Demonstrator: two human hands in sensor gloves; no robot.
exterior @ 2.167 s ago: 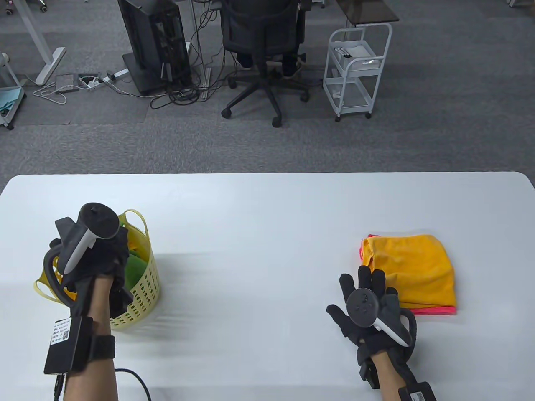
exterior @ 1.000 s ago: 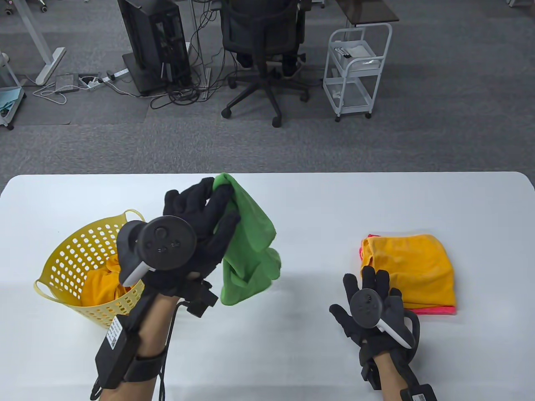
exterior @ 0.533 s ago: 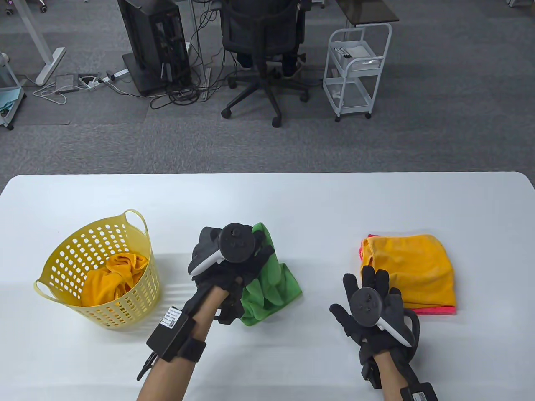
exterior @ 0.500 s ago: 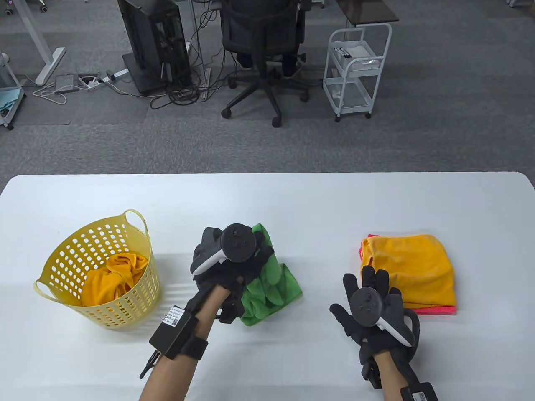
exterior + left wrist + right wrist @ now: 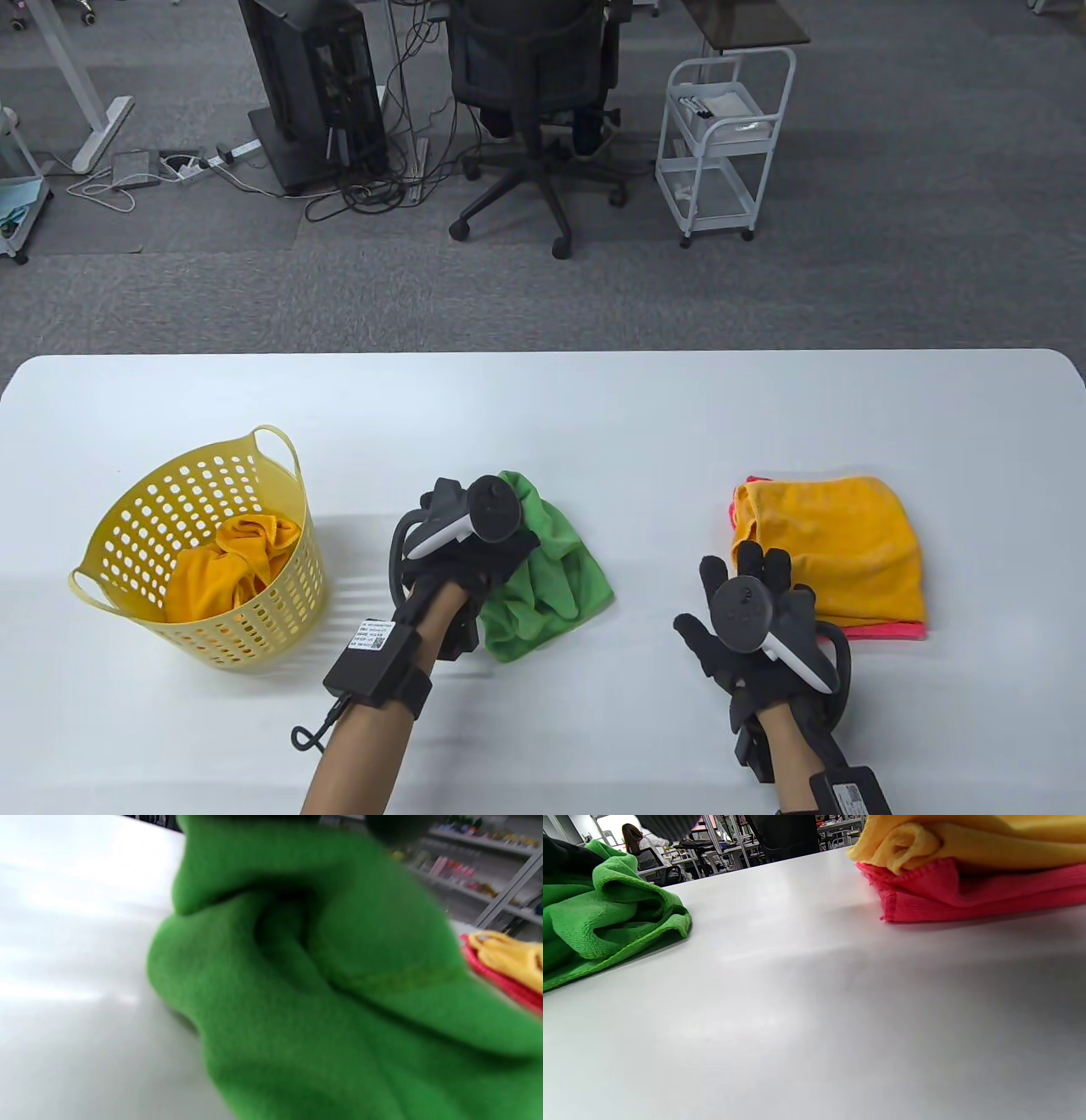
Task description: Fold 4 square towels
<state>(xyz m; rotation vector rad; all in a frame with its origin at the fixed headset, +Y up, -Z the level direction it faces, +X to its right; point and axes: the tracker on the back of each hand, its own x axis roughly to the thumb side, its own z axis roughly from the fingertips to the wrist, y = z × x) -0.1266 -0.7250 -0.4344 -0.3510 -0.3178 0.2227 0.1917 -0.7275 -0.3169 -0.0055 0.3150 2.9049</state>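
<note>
Green towel, airborne a second ago, now lies crumpled under gripping left hand.

Table: smooth white surface with a soft sheen; it carries diffuse reflections in the right wrist view.

Green towel: cloth, matt, fine looped pile, stitched hem along the edge; crumpled.

Orange towel: cloth, matt, soft nap. Pink towel beneath it: cloth, matt, visibly ribbed weave at the edge.

Basket: yellow plastic, perforated wall, smooth with a slight gloss. Orange cloth inside it: matt, rumpled.

Left hand and right hand: black fabric gloves, matt; trackers of hard plastic, dark matt heads with glossy white handles.

Floor: grey carpet, rough, matt.

Cart: white-painted metal.
</note>
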